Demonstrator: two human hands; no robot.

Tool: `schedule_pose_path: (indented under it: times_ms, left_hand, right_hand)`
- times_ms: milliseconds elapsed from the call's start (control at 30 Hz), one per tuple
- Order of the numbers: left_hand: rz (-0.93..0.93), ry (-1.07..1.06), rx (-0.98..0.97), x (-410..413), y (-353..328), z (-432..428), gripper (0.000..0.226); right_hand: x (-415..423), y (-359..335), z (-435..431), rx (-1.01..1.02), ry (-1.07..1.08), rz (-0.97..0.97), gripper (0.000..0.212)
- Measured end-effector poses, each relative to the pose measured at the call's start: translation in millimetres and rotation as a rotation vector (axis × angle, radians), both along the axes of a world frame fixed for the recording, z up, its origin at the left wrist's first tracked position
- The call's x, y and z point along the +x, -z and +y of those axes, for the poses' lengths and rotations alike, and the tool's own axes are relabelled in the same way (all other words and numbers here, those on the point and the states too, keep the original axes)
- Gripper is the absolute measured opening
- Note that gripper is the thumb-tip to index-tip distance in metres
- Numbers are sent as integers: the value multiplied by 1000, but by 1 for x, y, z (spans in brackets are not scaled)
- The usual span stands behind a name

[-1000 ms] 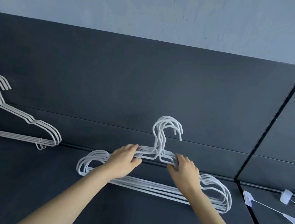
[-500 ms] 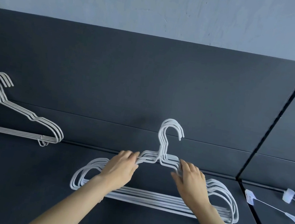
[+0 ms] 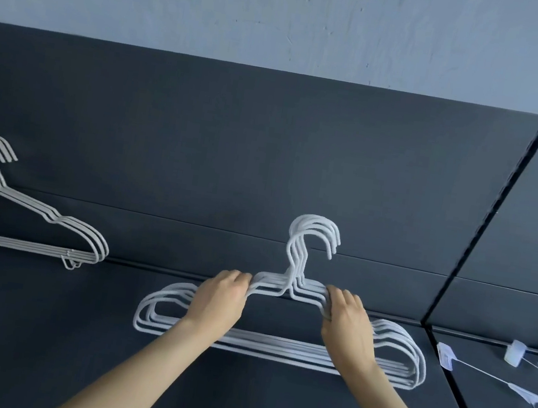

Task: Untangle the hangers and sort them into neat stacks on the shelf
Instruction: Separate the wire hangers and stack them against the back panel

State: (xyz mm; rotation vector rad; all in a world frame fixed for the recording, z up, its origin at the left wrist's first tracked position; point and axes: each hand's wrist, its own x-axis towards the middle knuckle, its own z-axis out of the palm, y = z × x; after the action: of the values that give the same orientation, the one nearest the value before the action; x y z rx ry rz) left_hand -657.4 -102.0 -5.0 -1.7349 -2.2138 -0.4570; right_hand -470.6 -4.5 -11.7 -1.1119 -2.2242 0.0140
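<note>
Pale blue-grey wall [image 3: 288, 9] across the top, scuffed and faintly marked, evenly lit with no hard shadows. Below it, dark charcoal padded panels [image 3: 235, 137] forming an upright back, crossed by a thin horizontal seam [image 3: 155, 214]. In front, a flat dark surface [image 3: 36, 326] of the same matte material, split at right by a narrow black gap [image 3: 490, 221] running diagonally.

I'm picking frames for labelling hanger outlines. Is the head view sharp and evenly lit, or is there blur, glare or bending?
Head view: soft, even light, no glare or hard shadows. The stack of hangers under both hands is crisp; clip hangers at the right edge look slightly soft. Wide-angle bending shows in the dark surface.
</note>
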Motion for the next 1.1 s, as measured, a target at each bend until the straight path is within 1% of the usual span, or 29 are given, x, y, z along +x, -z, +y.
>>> schedule_pose_path:
  times_ms: [67, 167, 200, 233, 300, 333, 367, 400, 433, 467, 500, 567, 600, 700, 800, 833, 933, 967, 1033, 1100]
  left_hand:
    - [-105, 9, 24, 3, 6, 0, 28]
    - [-123, 27, -51, 3, 5, 1, 44]
    - [-127, 38, -91, 2, 3, 1, 53]
    - [-141, 55, -141, 2, 0, -2, 64]
    - [-211, 112, -199, 0, -5, -8, 89]
    - [-272, 141, -214, -1, -8, -13, 98]
    - [-335, 163, -225, -1, -10, -16, 104]
    - [-381, 175, -228, -2, -12, -19, 108]
    - [-404, 179, -229, -1, -14, -21, 107]
    - [-408, 175, -230, -1, -14, -23, 100]
    - [-408, 167, -233, 1, -15, -23, 87]
    - [-424, 145, -236, 3, -14, -23, 61]
    - [-430, 134, -240, 5, -15, -23, 56]
    - [-395, 95, -233, 2, -15, -26, 53]
    - [-404, 43, -223, -10, -11, -38, 54]
    - [-426, 30, -222, -13, -9, -43, 57]
    - [-503, 28, -173, -18, -7, -55, 81]
    - [-512, 33, -172, -19, -7, -58, 84]
    - [-548, 38, -211, -23, -10, -62, 78]
    - [-684, 60, -301, -35, -16, -66, 62]
  right_hand:
    - [3, 7, 0, -35, -8, -51, 36]
    - [5, 4, -1, -120, -21, -107, 44]
    - [6, 1, -2, -154, -37, -119, 52]
    - [8, -1, -4, -190, -49, -139, 67]
    - [13, -4, -8, -222, -100, -170, 105]
    - [17, -5, -10, -230, -123, -165, 116]
    - [20, -6, -11, -243, -142, -154, 120]
    - [22, -7, -11, -258, -157, -141, 122]
    - [24, -7, -12, -269, -168, -133, 123]
    - [25, -7, -12, -275, -178, -130, 124]
    - [25, -8, -13, -282, -187, -127, 124]
    - [24, -10, -16, -285, -188, -119, 122]
    - [21, -10, -19, -267, -176, -119, 115]
    - [5, -9, -32, -246, -72, -106, 87]
    - [-8, -1, -48, -147, -32, -101, 56]
    - [-10, -1, -52, -126, -20, -103, 50]
    - [-11, 0, -57, -77, -21, -105, 45]
    - [-11, 2, -59, -57, -22, -100, 45]
    - [-13, 4, -61, -32, -30, -85, 44]
    - [-15, 7, -65, -9, -39, -63, 45]
